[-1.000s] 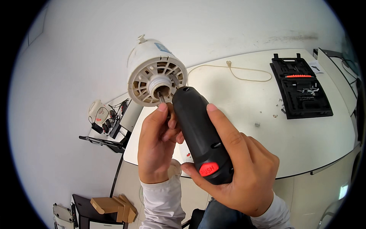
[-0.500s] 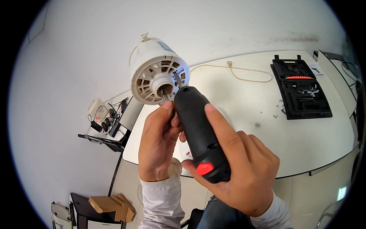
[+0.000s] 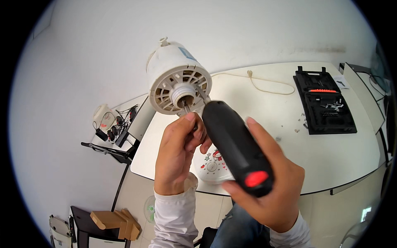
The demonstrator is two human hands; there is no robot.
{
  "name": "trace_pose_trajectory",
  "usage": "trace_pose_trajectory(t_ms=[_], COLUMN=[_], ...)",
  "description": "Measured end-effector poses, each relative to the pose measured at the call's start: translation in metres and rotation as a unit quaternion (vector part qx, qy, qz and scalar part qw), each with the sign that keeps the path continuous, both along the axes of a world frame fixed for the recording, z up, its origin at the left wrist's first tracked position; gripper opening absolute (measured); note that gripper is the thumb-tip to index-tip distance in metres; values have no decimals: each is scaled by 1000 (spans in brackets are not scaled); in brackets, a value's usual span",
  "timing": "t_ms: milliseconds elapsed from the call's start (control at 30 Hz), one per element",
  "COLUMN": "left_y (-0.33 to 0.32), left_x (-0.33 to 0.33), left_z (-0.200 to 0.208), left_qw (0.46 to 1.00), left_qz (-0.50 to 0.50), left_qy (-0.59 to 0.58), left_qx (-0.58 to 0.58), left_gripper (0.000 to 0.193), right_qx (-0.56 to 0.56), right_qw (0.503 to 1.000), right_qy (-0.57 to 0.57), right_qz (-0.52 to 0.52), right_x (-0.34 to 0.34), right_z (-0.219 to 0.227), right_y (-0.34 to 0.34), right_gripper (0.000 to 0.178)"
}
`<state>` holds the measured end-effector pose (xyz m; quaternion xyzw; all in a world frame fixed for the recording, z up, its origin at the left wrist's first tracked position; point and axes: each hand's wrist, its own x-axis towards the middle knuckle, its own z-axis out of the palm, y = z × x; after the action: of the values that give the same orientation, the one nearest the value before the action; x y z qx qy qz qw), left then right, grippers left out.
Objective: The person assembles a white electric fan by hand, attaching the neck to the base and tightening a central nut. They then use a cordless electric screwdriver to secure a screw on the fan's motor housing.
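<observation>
A white fan motor housing (image 3: 174,58) with a slotted round front faces me, standing above a white fan base (image 3: 211,173) printed with small red and grey pictures. From its threaded centre collar sticks a metal shaft (image 3: 186,106), which my left hand (image 3: 175,144) pinches between thumb and fingers. My right hand (image 3: 279,186) is wrapped around a black electric screwdriver (image 3: 237,144) with a red button at its near end. Its bit slants up to the right side of the slotted front, reaching into or against a slot; the exact tip contact is hard to see.
On the white table (image 3: 256,111) lie a beige power cord (image 3: 264,91), a small grey piece (image 3: 278,139) and tiny loose parts. An opened black tool case (image 3: 328,107) with bits is at the right. Tangled cables (image 3: 120,122) sit left, brown cardboard boxes (image 3: 113,221) lower left.
The screwdriver's near end has swung right, leaving it more slanted, and the right fingers have shifted on it. More of the fan base shows. My left hand keeps its pinch on the shaft.
</observation>
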<state>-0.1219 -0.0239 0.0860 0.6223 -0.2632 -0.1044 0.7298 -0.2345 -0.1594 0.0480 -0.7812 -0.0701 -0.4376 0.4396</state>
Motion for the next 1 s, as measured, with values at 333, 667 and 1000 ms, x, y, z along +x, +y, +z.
trace_pose_trajectory(t_ms=[333, 667, 1000], left_y=[6, 12, 5], left_x=[14, 14, -9], left_z=[7, 14, -44], left_qw=[946, 920, 989], left_qz=[-175, -224, -56], left_qy=[130, 150, 20], left_qx=[-241, -284, -139], left_gripper=[33, 32, 36], right_qx=[378, 443, 42], right_qw=[920, 888, 970], right_qy=[67, 107, 241], right_qz=[82, 61, -17], right_x=[-41, -44, -76], right_z=[-69, -133, -121], right_y=[-25, -44, -85], right_gripper=[72, 63, 65])
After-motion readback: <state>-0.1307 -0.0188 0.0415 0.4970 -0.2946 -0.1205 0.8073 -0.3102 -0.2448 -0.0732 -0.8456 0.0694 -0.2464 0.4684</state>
